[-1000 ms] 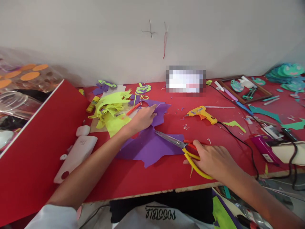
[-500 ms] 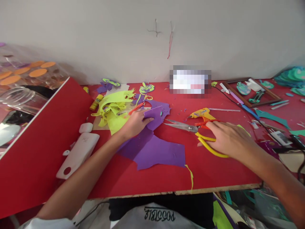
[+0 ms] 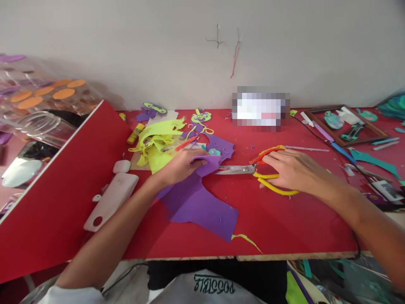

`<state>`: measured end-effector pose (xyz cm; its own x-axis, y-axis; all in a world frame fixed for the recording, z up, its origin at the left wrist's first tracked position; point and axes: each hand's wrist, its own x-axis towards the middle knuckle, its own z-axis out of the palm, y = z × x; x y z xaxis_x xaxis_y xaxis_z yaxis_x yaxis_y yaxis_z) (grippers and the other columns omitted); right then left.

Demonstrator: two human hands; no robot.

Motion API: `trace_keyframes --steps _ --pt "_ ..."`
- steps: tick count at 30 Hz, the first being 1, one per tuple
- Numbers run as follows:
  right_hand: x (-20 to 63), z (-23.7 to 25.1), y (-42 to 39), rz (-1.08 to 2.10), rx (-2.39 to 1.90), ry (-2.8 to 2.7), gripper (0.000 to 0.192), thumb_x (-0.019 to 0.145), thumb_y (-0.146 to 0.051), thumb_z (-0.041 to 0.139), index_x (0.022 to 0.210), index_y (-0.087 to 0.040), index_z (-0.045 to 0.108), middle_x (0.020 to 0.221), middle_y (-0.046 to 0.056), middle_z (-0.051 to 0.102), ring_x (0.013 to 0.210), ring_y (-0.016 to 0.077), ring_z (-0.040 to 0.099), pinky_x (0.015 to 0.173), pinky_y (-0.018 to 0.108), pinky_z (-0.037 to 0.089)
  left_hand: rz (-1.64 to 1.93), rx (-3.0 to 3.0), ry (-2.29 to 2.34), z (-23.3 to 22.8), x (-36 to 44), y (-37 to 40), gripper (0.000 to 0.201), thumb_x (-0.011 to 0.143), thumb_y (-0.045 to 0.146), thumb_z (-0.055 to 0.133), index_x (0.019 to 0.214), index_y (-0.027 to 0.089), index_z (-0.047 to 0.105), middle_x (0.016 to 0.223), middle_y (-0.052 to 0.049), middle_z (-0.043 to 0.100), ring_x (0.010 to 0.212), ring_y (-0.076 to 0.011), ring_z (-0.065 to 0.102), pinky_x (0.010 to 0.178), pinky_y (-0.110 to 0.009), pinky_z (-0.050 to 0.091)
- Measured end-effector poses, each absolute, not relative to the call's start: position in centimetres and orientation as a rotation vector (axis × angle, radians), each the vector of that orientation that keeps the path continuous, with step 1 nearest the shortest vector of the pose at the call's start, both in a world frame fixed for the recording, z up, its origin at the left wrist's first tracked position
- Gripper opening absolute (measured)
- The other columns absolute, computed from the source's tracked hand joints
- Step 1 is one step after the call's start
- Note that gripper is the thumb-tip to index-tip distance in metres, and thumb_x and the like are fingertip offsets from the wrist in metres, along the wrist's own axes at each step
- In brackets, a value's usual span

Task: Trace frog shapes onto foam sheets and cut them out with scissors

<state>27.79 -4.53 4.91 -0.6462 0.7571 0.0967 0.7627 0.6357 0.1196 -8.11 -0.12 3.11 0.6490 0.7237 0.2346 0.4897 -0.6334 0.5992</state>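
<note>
Left hand (image 3: pixel 180 166) pinches the upper flap of the purple foam sheet (image 3: pixel 199 202), folding it up off the red table (image 3: pixel 284 223). That sheet already has ragged, cut-out edges, and yellow-green offcuts (image 3: pixel 155 143) pile just behind it, so some cutting looks done; most of the purple remains whole. Over to the right hand (image 3: pixel 292 171), closed around the yellow handles of the scissors (image 3: pixel 253 169). Blades look shut, lying flat, tips just beside the lifted flap, not yet in the foam.

A red table (image 3: pixel 284 228) is strewn with purple foam (image 3: pixel 199 202), yellow scraps (image 3: pixel 155 141), scissors (image 3: pixel 253 171) and a frame (image 3: pixel 346 122).
</note>
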Motion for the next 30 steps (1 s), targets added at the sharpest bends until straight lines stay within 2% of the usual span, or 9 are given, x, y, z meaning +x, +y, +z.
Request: trace_keyframes --steps 9,15,20,23,27,30 --pt "26.2 5.2 -3.8 -0.162 -1.266 -2.838 0.025 0.09 -0.042 0.062 0.09 -0.018 0.07 0.087 0.008 0.074 0.078 0.0245 0.066 0.076 0.035 0.042 0.645 2.319 1.007 3.1 -8.2 -0.4 0.023 0.097 0.02 0.05 0.11 0.019 0.069 0.109 -0.007 0.073 0.1 -0.0206 0.067 0.089 -0.033 0.051" --pt "25.8 4.8 -3.7 -0.128 -1.298 -2.82 0.034 0.09 -0.05 0.06 0.082 -0.018 0.07 0.075 0.006 0.071 0.067 0.0214 0.064 0.065 0.032 0.036 0.723 2.299 1.086 2.4 -8.1 -1.1 0.024 0.095 0.014 0.045 0.109 0.019 0.065 0.105 -0.007 0.071 0.093 -0.0187 0.065 0.084 -0.03 0.05" --pt "25.8 4.9 -4.0 -0.214 -1.389 -2.918 0.04 0.093 -0.052 0.057 0.074 -0.019 0.067 0.065 0.004 0.067 0.059 0.0195 0.061 0.057 0.031 0.026 0.779 2.319 1.12 1.5 -8.3 -1.7 0.032 0.091 0.004 0.041 0.112 0.019 0.061 0.11 -0.007 0.068 0.101 -0.0187 0.064 0.089 -0.031 0.049" --pt "25.8 5.2 -4.4 -0.158 -1.449 -2.932 0.037 0.094 -0.053 0.059 0.082 -0.018 0.068 0.071 0.007 0.07 0.065 0.0223 0.064 0.059 0.032 0.029 0.804 2.313 1.126 1.3 -8.6 -1.9 0.031 0.091 0.005 0.042 0.112 0.019 0.061 0.109 -0.007 0.068 0.1 -0.0181 0.064 0.089 -0.031 0.05" --pt "25.9 5.1 -4.7 -0.012 -1.384 -2.941 0.041 0.091 -0.053 0.064 0.1 -0.014 0.066 0.093 0.015 0.074 0.088 0.0297 0.068 0.075 0.036 0.041 0.806 2.298 1.135 1.3 -9.0 -2.0 0.03 0.092 0.007 0.043 0.112 0.02 0.062 0.107 -0.007 0.07 0.099 -0.0184 0.065 0.09 -0.031 0.051" --pt "25.9 5.0 -4.6 -0.022 -1.413 -2.939 0.043 0.091 -0.053 0.064 0.102 -0.012 0.064 0.098 0.018 0.073 0.093 0.0322 0.067 0.082 0.039 0.043 0.823 2.283 1.148 1.3 -9.2 -2.0 0.028 0.093 0.01 0.044 0.112 0.02 0.063 0.108 -0.007 0.07 0.098 -0.0189 0.066 0.09 -0.032 0.051"
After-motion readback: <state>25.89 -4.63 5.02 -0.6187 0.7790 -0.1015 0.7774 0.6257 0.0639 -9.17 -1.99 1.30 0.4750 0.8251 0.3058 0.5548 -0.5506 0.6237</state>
